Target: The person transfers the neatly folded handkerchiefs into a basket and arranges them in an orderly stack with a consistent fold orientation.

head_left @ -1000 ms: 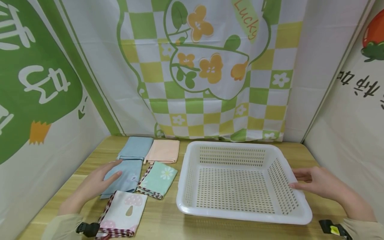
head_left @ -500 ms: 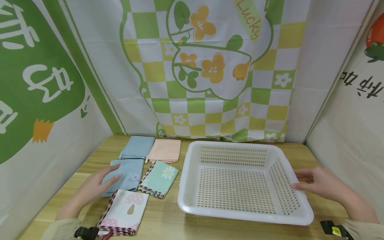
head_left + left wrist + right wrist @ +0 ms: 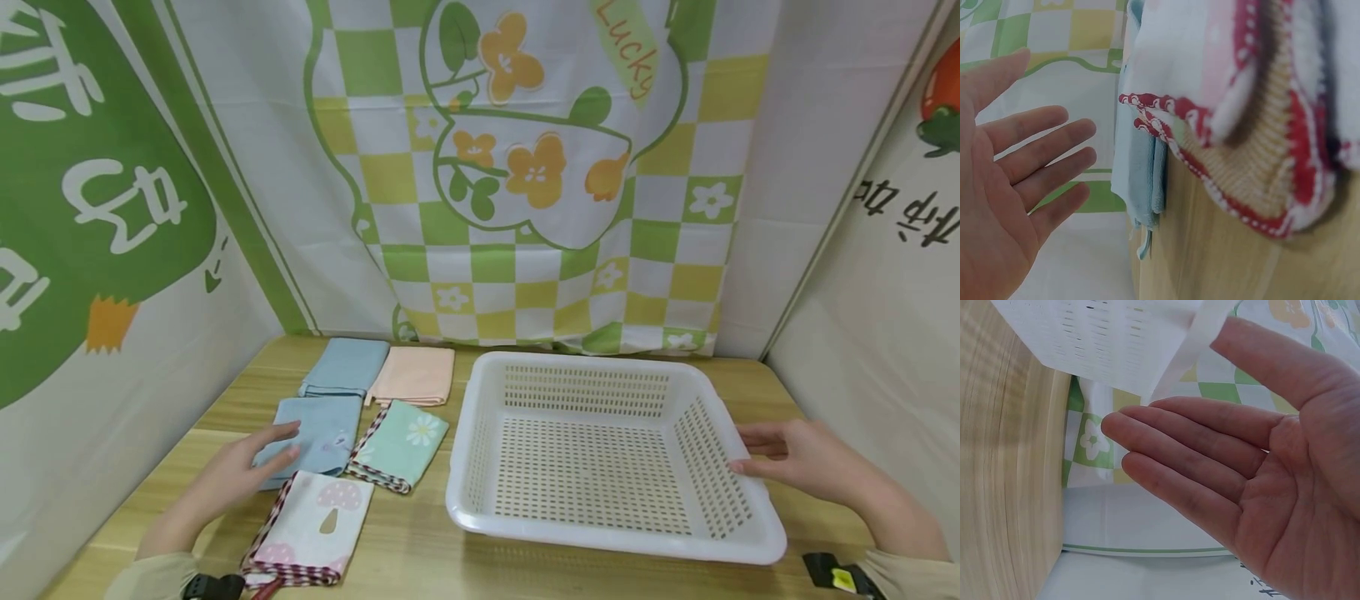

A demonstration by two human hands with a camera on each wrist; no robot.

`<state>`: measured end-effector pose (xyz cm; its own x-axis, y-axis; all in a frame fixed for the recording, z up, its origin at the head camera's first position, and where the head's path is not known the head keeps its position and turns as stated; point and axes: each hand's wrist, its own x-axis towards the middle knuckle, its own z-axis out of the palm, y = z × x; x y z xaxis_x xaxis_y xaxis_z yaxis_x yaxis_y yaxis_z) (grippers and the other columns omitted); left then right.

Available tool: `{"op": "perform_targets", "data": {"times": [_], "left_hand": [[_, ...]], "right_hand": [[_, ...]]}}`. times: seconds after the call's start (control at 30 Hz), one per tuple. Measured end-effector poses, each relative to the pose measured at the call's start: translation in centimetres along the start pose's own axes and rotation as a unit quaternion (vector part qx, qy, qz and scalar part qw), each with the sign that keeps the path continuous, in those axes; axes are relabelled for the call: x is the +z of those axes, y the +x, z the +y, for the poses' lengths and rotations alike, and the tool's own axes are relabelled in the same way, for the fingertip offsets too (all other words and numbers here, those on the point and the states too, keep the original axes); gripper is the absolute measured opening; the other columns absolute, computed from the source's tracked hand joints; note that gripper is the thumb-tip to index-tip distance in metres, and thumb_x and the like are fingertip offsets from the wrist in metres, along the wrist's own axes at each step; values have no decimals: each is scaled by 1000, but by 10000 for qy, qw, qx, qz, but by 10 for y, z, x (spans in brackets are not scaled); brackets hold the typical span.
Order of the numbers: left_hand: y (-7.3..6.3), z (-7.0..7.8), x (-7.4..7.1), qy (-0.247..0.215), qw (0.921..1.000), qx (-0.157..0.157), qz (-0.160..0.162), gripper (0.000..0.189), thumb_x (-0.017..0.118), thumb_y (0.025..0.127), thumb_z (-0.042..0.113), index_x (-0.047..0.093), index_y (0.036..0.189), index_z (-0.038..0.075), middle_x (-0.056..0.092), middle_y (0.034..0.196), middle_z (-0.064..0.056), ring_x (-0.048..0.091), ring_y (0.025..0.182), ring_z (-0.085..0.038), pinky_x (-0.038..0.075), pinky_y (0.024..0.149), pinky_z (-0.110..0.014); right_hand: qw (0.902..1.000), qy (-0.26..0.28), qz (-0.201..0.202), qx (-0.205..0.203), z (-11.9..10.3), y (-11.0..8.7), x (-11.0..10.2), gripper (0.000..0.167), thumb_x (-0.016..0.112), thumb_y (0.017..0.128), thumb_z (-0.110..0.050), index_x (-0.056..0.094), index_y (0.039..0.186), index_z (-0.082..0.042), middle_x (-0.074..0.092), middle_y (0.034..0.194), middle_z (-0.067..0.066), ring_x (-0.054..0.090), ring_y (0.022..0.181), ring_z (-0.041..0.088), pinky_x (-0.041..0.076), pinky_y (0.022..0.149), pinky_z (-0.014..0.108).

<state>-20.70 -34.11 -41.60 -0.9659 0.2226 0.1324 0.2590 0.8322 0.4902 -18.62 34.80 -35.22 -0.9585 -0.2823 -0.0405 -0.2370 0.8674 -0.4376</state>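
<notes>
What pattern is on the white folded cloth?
Pink-capped mushrooms; the white folded cloth shows best in the head view.

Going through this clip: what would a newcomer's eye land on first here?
Probably the white basket on the right of the wooden table, with the right hand at its rim. Next, five folded cloths on the left, the left hand near a blue cloth. Behind them hangs a checked curtain with the word Lucky near the top.
</notes>
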Motion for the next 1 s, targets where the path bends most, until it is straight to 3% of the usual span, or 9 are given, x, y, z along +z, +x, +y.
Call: {"op": "perform_targets", "data": {"times": [0.33, 0.63, 0.77, 1.0], "left_hand": [[-6, -6, 5, 129, 9998, 50, 146, 48, 59, 93, 38, 57, 129, 5, 64, 122, -10, 60, 110, -35, 50, 89, -48], [-8, -11, 6, -157, 9997, -175, -71, 50, 65, 89, 38, 59, 126, 5, 69, 110, -7, 66, 91, -15, 54, 75, -26], [-9, -14, 6, -315, 9990, -238, -210, 51, 66, 88, 38, 59, 126, 5, 69, 107, -6, 64, 88, -7, 53, 74, -23], [-13, -16, 7, -601, 9965, -305, -488, 52, 68, 87, 35, 58, 125, 1, 69, 101, -2, 63, 86, -4, 53, 74, -22]], "right_hand": [[10000, -12, -32, 9, 1, 1, 0, 71, 69, 82, -46, 56, 123, 11, 69, 107, 19, 68, 94, 32, 57, 73, 40], [10000, -8, -28, -71, 2, 0, 0, 70, 70, 82, -45, 57, 123, 10, 69, 107, 19, 68, 94, 32, 57, 73, 39], [10000, 49, -41, -63, 3, 0, 0, 70, 70, 83, -44, 56, 123, 11, 69, 107, 20, 68, 94, 33, 57, 73, 39], [10000, 26, 6, -96, 3, 0, 1, 69, 70, 83, -44, 56, 122, 12, 69, 106, 20, 68, 93, 32, 57, 72, 38]]}}
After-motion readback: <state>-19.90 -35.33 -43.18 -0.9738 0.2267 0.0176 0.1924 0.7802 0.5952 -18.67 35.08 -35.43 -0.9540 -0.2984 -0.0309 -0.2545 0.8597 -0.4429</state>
